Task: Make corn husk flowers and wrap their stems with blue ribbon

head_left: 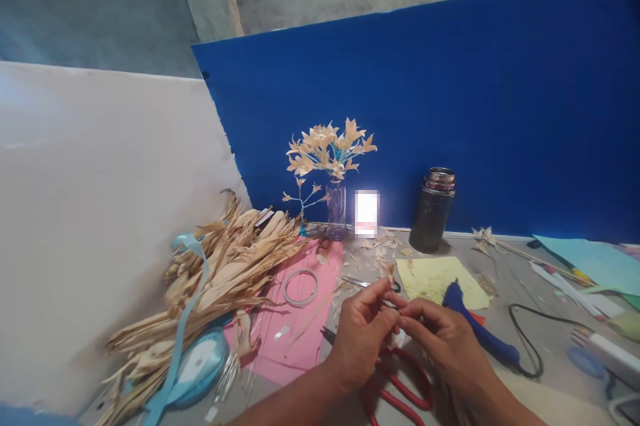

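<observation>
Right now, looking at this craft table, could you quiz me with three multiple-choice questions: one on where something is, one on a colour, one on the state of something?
1. Where do the red-handled scissors lie?
A. beside the dark flask
B. under the two hands
C. on the husk pile

2. What colour is the ribbon across the dried husks?
A. light blue
B. red
C. yellow

3. How do the left hand and right hand stand?
A. flat on the table
B. far apart
C. fingertips pinched together on a small husk piece

Answers:
1 B, the red loops show just below the wrists.
2 A, it runs pale blue from its spool over the husks.
3 C, both hands' fingertips meet around the tiny piece.
</observation>
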Available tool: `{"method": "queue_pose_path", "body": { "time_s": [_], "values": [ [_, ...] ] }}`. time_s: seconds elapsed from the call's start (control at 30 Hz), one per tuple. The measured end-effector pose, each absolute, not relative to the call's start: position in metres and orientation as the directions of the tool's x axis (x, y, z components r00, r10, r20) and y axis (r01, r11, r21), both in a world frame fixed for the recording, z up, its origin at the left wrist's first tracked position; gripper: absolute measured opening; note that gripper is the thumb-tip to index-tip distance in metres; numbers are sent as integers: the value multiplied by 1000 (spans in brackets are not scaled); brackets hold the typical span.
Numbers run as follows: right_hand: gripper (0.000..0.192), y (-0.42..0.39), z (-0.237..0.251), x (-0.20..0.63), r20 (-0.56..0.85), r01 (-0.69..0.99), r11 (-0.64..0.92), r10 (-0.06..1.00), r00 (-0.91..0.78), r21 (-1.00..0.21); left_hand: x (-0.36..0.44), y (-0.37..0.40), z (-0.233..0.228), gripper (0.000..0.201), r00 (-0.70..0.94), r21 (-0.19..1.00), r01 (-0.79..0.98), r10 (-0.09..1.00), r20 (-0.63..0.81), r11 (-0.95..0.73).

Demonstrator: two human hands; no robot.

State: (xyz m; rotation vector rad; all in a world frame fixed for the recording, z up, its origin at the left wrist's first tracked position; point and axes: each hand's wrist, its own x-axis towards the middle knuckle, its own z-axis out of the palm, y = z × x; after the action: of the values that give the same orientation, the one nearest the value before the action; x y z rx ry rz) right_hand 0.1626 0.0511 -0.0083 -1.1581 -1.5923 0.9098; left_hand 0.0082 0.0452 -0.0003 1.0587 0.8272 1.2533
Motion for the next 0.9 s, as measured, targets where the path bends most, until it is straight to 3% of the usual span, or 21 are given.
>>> {"method": "queue_pose_path", "body": {
  "time_s": [0.17,0.43,0.73,0.9],
  "values": [
    [25,51,-6,163,288,258,310,950,-120,-915,11,43,-4,50,197,958,-277,980,-16,71],
    [21,52,-7,164,313,350,364,929,-196,-863,3,48,-1,19,46,954,-131,960,278,-270],
    [20,59,-14,169,418,359,476,879,-231,-803,-3,45,-1,18,5,917,18,917,399,-399],
    [23,61,-24,172,506,390,566,824,-254,-726,-6,44,2,26,87,786,124,796,599,-606]
  ]
}}
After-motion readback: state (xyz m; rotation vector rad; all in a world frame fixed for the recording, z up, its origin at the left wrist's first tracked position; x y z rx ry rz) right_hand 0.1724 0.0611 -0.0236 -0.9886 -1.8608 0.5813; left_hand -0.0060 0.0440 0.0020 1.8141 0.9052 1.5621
